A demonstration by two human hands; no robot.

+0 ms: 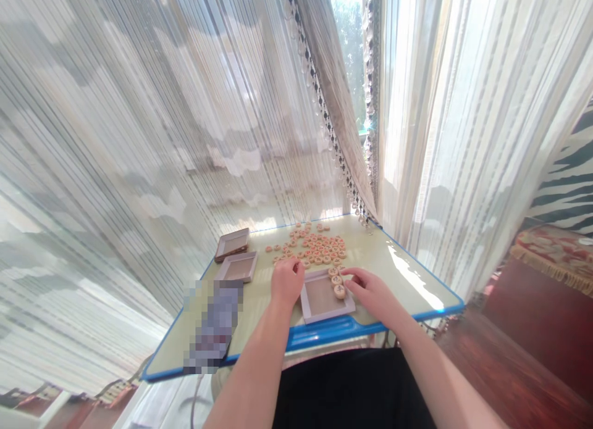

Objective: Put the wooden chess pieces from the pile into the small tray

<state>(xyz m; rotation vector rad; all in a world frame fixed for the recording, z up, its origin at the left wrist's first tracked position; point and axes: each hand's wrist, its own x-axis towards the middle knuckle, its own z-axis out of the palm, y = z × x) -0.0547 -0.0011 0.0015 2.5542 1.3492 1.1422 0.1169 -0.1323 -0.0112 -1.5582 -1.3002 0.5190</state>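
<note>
A small blue-edged table (407, 274) holds several round wooden game pieces (315, 247) scattered at its far side. A shallow square box tray (324, 300) lies in front of me with three pieces (337, 282) lined along its right inner edge. My left hand (286, 282) rests curled at the tray's far left corner, fingertips among the loose pieces; what it pinches is hidden. My right hand (373, 293) lies at the tray's right side, fingers bent, touching the pieces in the tray.
Two more shallow box halves, a darker one (232, 244) and a lighter one (238, 268), lie at the table's left. A blurred-out flat object (215, 325) lies near the left front edge. Sheer striped curtains (162, 139) hang close round the table; a patterned rug (556, 253) is at right.
</note>
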